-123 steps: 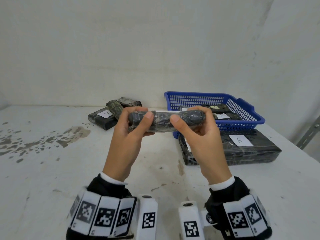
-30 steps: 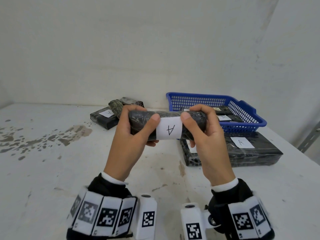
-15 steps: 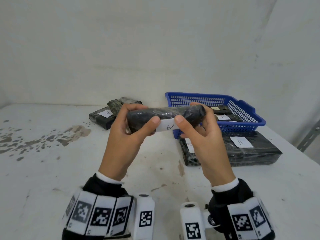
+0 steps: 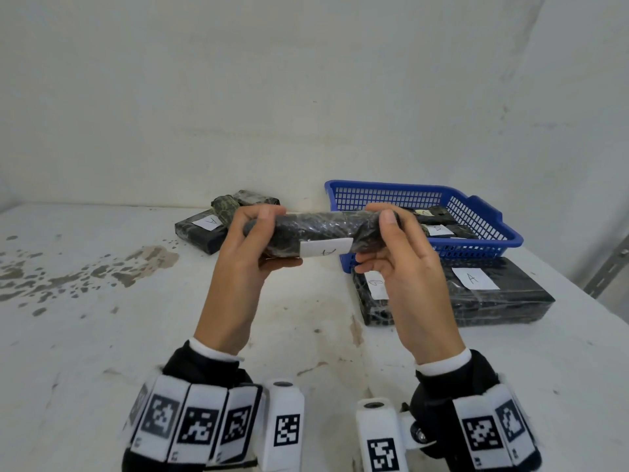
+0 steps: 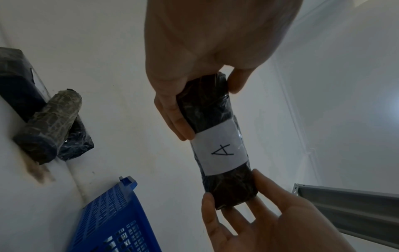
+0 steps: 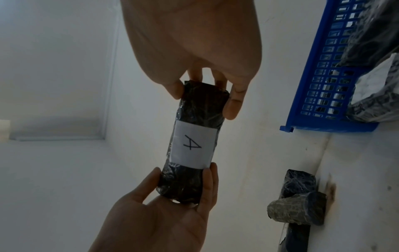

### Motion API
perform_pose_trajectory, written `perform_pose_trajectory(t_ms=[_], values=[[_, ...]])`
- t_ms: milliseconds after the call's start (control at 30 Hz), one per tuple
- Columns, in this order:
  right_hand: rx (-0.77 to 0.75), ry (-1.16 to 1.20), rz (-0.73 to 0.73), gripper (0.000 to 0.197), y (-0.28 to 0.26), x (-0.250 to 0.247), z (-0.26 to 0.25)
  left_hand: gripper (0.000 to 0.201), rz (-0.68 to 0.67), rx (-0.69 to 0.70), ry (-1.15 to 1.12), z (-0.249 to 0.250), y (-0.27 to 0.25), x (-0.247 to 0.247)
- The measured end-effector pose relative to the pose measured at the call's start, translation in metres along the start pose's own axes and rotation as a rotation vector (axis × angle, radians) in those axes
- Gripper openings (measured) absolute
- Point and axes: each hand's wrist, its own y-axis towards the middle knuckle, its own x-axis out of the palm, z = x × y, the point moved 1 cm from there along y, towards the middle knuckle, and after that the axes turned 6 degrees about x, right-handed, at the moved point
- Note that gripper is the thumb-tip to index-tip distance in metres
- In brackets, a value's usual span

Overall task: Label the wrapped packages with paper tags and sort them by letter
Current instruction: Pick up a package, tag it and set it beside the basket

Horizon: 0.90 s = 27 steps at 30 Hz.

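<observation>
Both hands up over the table (image 4: 102, 335): left hand (image 4: 245, 253) and right hand (image 4: 405, 267) each curl round an end of the dark wrapped roll (image 4: 316, 228), held level in the air. From the head view its paper tag (image 4: 325, 248) is turned down, the letter barely legible; the wrist views catch it square on, a handwritten A. Behind sit a blue basket (image 4: 483, 229) holding packages, a tagged flat package (image 4: 476, 294) against its near side, more packages (image 4: 218, 223) to the left. White stained table, bare white wall.
</observation>
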Motion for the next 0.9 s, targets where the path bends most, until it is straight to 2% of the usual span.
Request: perform_pose_trajectory(t_ms=[200, 267, 333, 467, 633, 800, 900], values=[[0.02, -0.023, -0.008, 0.019, -0.0003, 0.0013, 0.0006, 0.01, 0.024, -0.018, 0.013, -0.0018, 0.0, 0.0012], [0.013, -0.039, -0.017, 0.025, -0.001, 0.0012, 0.0014, 0.005, 0.031, -0.023, 0.022, -0.0023, -0.0002, 0.0012], [0.0, -0.065, -0.029, 0.034, -0.0022, 0.0019, 0.0019, 0.015, 0.031, -0.002, 0.069, -0.0036, -0.0011, 0.0006], [-0.006, -0.08, -0.055, 0.035, -0.0042, 0.0037, 0.0039, 0.036, 0.063, 0.024, 0.115, -0.0063, -0.003, -0.0002], [-0.035, -0.065, -0.049, 0.042, -0.0065, 0.0053, 0.005, 0.039, 0.078, 0.034, 0.106, -0.0029, -0.0052, 0.0032], [-0.014, -0.051, 0.031, 0.064, -0.0049, 0.0046, 0.0086, 0.052, 0.08, 0.014, 0.12, -0.0004, -0.006, 0.003], [-0.016, -0.09, -0.002, 0.06, -0.0066, 0.0041, 0.0053, 0.063, 0.077, -0.014, 0.114, -0.0006, -0.0037, 0.0001]])
